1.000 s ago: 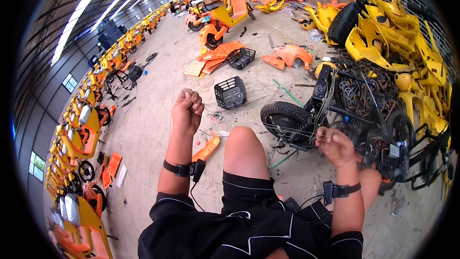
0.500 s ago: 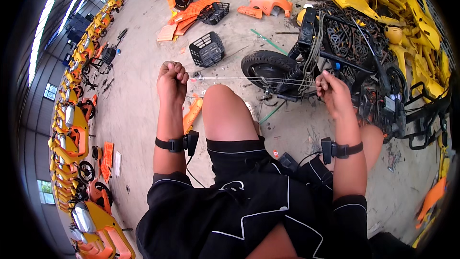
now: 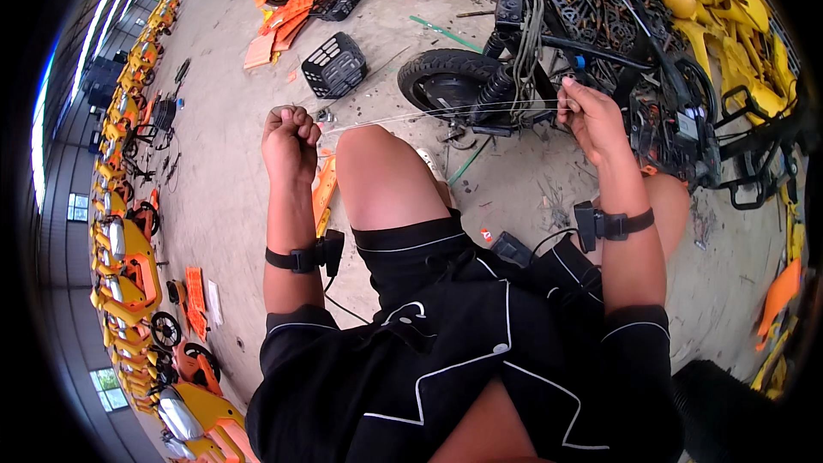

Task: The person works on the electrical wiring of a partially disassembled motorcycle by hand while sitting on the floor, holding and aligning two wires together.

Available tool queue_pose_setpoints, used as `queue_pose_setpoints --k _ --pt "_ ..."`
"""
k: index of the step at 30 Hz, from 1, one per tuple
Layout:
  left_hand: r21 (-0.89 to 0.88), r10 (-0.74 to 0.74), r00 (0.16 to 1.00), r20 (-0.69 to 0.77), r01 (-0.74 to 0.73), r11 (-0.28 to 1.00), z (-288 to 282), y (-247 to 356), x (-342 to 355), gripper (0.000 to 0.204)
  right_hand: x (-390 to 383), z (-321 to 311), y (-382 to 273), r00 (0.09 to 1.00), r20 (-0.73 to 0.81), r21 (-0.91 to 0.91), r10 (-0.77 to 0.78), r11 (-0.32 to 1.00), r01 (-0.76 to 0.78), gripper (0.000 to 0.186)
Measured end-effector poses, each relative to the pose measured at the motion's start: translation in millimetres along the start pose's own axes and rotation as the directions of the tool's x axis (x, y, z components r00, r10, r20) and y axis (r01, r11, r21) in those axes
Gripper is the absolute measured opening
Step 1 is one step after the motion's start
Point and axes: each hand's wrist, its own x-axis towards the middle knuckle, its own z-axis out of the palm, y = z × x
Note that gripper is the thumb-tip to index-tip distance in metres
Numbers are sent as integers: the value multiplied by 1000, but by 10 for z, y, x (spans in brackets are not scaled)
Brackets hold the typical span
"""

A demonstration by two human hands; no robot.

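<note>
A thin whitish string [image 3: 446, 111] runs taut between my two hands, above my bent knee. My left hand [image 3: 291, 141] is closed in a fist round one end. At the other end, my right hand [image 3: 591, 116] pinches the string between thumb and fingers, held slightly higher than the left. Just beyond the string stands a stripped scooter frame [image 3: 583, 43] with a black rear wheel [image 3: 446, 81]. A bundle of grey cord or cable [image 3: 531, 43] hangs over the frame near my right hand. Whether the string has one strand or two is hard to tell.
A black plastic basket [image 3: 334, 66] lies past my left hand, another basket [image 3: 339, 0] behind it beside orange panels [image 3: 296, 13]. Yellow body panels [image 3: 746, 60] are heaped at the far right. Yellow scooters [image 3: 129, 249] line the left wall. Small debris litters the floor.
The view has shifted, so the floor things sit higher and further left. My right hand is now a little higher than the left, tilting the string, which stays taut between them.
</note>
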Motion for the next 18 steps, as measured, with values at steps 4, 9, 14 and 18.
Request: queue_pose_setpoints --k 4,9,14,18 --pt "-76 -33 999 -6 33 997 114 -75 -10 12 -112 -57 -220 999 38 50 -6 999 5 36" --pt "-442 -139 981 132 184 878 60 -247 273 12 -204 -163 -402 981 191 299 -28 954 -31 27" --pt "-627 -115 978 175 201 752 231 -350 463 6 -250 -195 -518 902 362 459 -237 887 49 15" --pt "-629 -138 977 161 209 748 372 -378 513 3 -276 -170 -576 853 380 545 -358 831 106 16"
